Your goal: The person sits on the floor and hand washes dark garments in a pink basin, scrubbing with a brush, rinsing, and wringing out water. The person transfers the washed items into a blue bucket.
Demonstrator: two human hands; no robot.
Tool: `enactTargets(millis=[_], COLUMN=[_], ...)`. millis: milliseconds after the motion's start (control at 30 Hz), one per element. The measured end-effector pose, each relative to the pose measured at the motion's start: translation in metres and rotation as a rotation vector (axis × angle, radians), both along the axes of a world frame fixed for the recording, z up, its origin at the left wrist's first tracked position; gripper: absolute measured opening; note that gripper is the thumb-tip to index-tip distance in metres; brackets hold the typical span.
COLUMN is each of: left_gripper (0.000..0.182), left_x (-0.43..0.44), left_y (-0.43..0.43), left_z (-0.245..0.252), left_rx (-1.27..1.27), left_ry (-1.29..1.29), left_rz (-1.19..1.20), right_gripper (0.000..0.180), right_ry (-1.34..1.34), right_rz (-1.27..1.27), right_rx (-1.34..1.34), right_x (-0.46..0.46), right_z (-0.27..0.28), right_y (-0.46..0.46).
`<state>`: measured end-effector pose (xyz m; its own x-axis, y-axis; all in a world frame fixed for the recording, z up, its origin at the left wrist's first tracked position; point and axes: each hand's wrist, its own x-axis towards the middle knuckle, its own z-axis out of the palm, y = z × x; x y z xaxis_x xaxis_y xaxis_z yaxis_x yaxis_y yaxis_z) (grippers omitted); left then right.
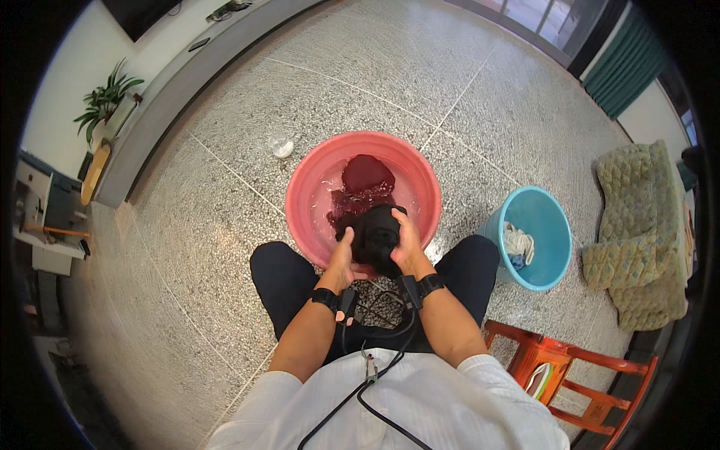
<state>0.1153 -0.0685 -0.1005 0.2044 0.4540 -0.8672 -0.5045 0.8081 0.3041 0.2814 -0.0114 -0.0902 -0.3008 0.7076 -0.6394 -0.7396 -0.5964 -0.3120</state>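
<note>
Between my knees, a pink plastic basin (363, 140) stands on the floor with water in it. A wet black cloth (379, 236) is bunched up over the basin's near side. My left hand (345, 259) grips it from the left and my right hand (406, 239) from the right. Part of the dark cloth trails into the water, which looks dark red through the basin's colour. A rounded dark bulge of cloth (367, 174) rises from the water farther back; whether it belongs to the same piece I cannot tell. Both wrists wear black straps with cabled devices.
A blue plastic bucket (509, 270) holding white and blue cloth stands right of my knee. A clear container with white contents (281, 145) is beyond the basin's left side. A wooden chair (602, 360) is at lower right, near a patterned quilted cover (635, 225). Black cables hang over my lap.
</note>
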Motion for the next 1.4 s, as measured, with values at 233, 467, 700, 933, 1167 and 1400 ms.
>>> enactTargets(millis=[233, 467, 700, 933, 1167, 1400], left_gripper=[0.076, 0.033, 0.029, 0.035, 0.030, 0.033], left_x=[0.012, -0.015, -0.011, -0.045, -0.068, -0.079], left_y=[-0.005, -0.010, -0.015, 0.014, 0.069, 0.093], left_z=[0.017, -0.003, -0.006, 0.037, 0.117, 0.180], left_rx=[0.191, 0.321, 0.561, 0.929, 1.175, 1.287], left_ry=[-0.293, -0.297, 0.150, 0.357, 0.519, 0.364], left_rz=[0.352, 0.353, 0.451, 0.177, -0.028, -0.164], right_gripper=[0.039, 0.029, 0.048, 0.105, 0.092, 0.065], right_ry=[-0.905, -1.456, -1.130, -0.730, -0.911, -0.546], right_rz=[0.156, 0.351, 0.482, 0.708, 0.688, 0.361], right_rx=[0.414, 1.186, 0.642, 0.745, 1.081, 0.905], right_x=[-0.021, -0.056, -0.035, -0.024, -0.038, -0.009], right_z=[0.014, 0.035, 0.002, 0.024, 0.109, 0.100], right_y=[-0.031, -0.061, -0.009, 0.011, 0.071, 0.073])
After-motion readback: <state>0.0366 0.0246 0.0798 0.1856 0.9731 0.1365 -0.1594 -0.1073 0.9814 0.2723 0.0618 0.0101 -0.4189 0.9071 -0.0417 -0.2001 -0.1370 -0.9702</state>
